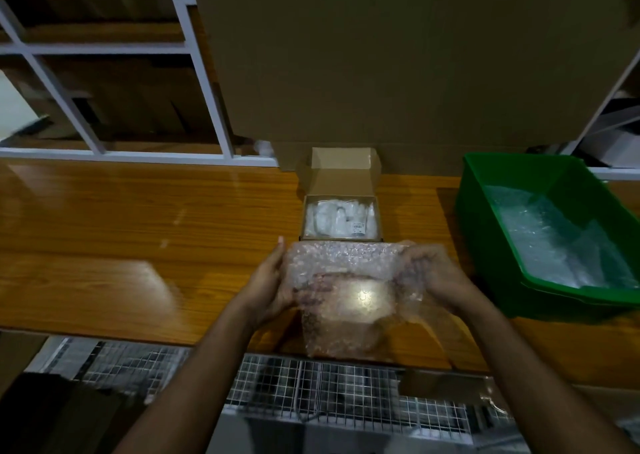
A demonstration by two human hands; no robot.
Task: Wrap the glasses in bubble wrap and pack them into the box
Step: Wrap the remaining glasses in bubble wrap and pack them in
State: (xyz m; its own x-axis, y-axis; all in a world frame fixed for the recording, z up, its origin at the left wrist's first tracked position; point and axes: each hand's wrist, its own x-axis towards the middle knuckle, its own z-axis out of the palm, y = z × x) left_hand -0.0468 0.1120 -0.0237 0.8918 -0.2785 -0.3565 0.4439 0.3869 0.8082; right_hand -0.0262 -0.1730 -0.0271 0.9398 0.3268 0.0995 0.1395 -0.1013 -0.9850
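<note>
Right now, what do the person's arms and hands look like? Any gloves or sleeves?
Both arms are bare up to the frame's edge, with no sleeves in view. The left hand and right hand wear no gloves. No rings, watch or markings show, though bubble wrap blurs parts of the fingers.

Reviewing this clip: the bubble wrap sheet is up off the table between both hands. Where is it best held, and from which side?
Best by its two side edges near the top, one hand from each side, as here: the left hand and right hand grip the bubble wrap there. The sheet is limp and hangs below the grip, so holding both sides probably keeps it spread.
</note>
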